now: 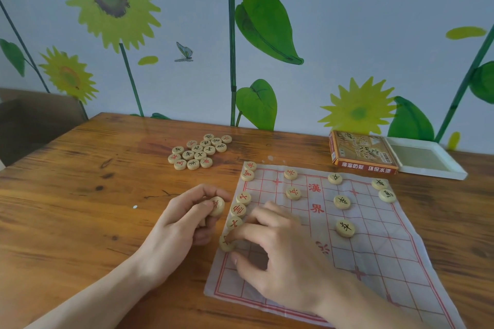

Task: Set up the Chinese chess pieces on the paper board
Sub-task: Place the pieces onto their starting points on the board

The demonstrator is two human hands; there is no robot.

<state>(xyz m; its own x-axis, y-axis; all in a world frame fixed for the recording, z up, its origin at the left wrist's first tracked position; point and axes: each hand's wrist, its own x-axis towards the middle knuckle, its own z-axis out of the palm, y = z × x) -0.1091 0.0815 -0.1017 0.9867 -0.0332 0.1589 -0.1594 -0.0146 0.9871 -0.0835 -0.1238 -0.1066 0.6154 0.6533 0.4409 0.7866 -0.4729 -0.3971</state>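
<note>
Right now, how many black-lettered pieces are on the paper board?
5 black-lettered pieces on the paper board: three lined up right of the river, two together near its far right edge. The right hand may hide more.

Your wooden table (80, 195) carries the paper board (374, 262), spread under your right hand (280, 256); a heap of loose pieces (199, 151) lies beyond your left hand (184, 219); the printed box (362, 152) and its white tray (425, 157) sit far past your right hand, touching.
</note>
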